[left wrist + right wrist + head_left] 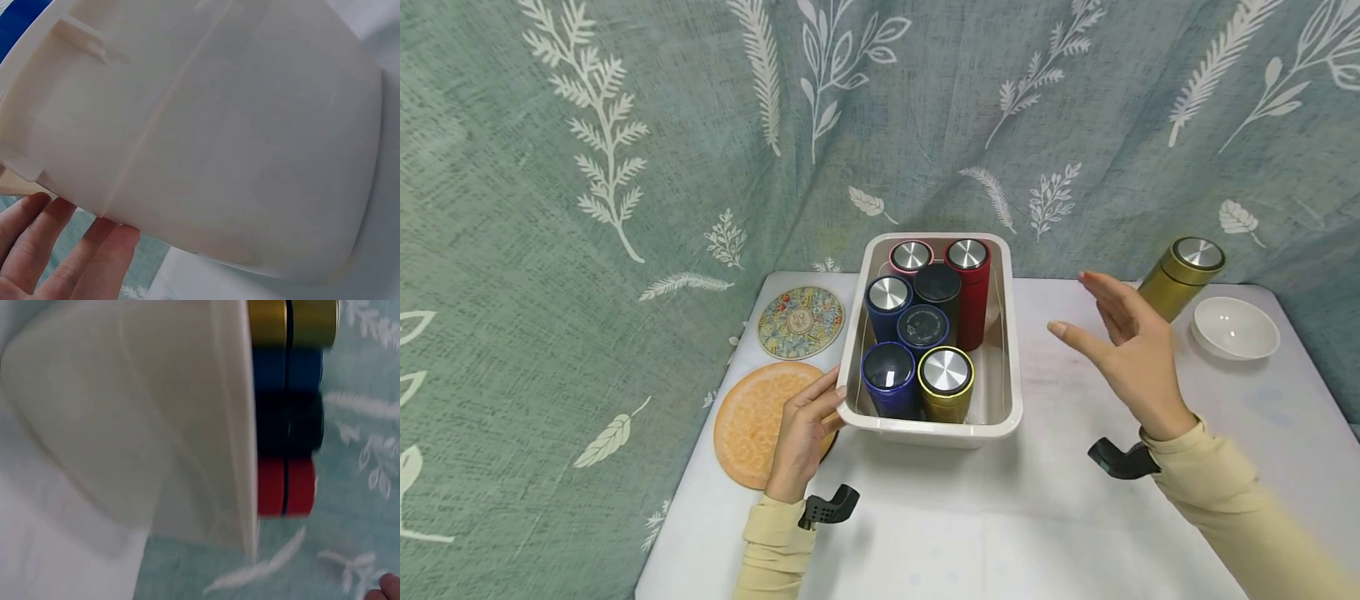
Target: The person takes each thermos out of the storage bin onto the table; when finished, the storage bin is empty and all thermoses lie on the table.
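Cream plastic bin (932,429) near the middle of the table's (925,517) back edge, bottle tops (289,425) side-on above its rim (237,425) only in right wrist view, bin's long axis front to back, bottles (947,372) lids-up, left hand (801,433) gripping near left corner, right hand (1138,358) empty, spread wide

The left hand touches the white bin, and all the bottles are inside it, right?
Not all: the head view shows one gold bottle outside the white bin, near the white bowl. The left hand does touch the bin.
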Available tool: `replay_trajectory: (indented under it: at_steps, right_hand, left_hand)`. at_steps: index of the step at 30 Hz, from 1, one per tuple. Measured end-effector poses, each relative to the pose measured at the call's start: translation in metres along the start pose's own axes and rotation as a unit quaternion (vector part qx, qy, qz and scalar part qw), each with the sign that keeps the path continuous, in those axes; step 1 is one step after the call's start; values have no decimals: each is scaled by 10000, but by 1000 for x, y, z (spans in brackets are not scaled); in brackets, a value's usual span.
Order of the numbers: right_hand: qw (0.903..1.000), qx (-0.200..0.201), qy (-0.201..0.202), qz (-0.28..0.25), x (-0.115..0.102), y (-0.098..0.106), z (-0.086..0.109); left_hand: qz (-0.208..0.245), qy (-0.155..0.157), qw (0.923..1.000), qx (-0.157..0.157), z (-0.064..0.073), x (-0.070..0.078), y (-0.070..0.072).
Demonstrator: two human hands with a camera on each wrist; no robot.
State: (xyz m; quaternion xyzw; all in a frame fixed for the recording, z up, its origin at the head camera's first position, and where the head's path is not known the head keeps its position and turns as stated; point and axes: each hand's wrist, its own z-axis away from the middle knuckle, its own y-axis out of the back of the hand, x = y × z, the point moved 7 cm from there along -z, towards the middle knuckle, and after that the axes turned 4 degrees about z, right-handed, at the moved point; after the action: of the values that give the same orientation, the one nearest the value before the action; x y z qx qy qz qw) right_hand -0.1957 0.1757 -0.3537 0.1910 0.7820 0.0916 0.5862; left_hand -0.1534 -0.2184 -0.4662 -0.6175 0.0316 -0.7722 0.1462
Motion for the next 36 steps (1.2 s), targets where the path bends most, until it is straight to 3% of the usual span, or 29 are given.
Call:
replay_trajectory:
  at_steps: [8, 16, 22, 27, 36]
  right_hand:
    - [9933, -1075, -63, -411, -12, -42, 27]
    - [9847, -1661, 78, -530, -13, -70, 42]
    - [9791, -1973, 22, -497, -13, -89, 47]
    - [9729, -2163, -31, -818, -14, -106, 51]
    - [9715, -2142, -54, -1015, -15, -126, 51]
  left_hand:
    - [90, -10, 10000, -32, 0, 0, 0]
    - [70, 5, 10000, 4, 0, 0, -1]
    - [96, 58, 9999, 11, 0, 0, -1]
    - [109, 113, 9999, 58, -1, -1, 0]
    - [104, 99, 9999, 25, -2, -1, 1]
